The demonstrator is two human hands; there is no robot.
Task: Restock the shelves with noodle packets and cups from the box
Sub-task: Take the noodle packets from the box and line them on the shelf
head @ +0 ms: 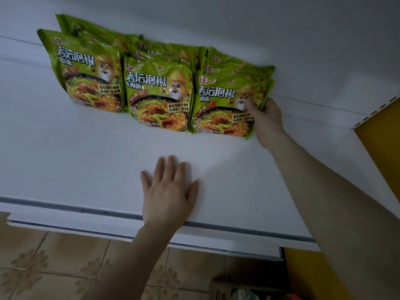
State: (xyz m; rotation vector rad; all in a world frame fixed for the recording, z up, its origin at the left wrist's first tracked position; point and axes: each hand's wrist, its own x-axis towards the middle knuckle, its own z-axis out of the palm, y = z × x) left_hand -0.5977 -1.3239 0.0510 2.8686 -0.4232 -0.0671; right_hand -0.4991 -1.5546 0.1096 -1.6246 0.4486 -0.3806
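Pinching right edge of rightmost green plastic noodle packet (pixel 216 100), lying to its left: right hand (pixel 267 124). Pressing flat, fingers spread, on white shelf (pixel 86 159), well forward: left hand (pixel 168 191).

Green noodle packets (pixel 159 94) are standing in three leaning rows at the back of the white shelf (pixel 86 165).

Both bare arms reach forward: the left hand (pixel 167 191) lies flat, palm down, fingers spread, while the right hand (pixel 266 122), arm outstretched, pinches a noodle packet (pixel 218 98) between thumb and fingers.
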